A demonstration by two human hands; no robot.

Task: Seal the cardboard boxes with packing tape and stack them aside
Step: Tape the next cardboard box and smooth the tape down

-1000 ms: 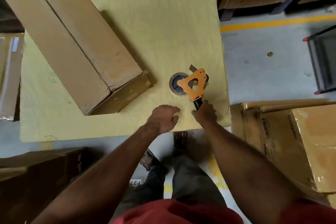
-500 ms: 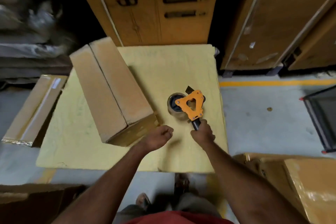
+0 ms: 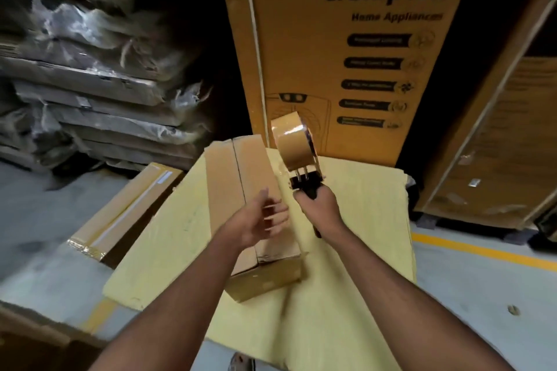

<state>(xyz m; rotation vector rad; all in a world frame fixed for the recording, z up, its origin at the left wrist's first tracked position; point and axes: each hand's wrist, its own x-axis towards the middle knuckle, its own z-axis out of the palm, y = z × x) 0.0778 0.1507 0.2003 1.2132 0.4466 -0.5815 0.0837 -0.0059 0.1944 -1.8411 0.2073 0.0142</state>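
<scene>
Head view: right hand is gripping the tape dispenser by its black handle, fingers wrapped round it, roll raised above the long cardboard box. Box is lying on the yellow sheet. Left hand is hovering over the box, fingers loosely spread, blurred.
</scene>
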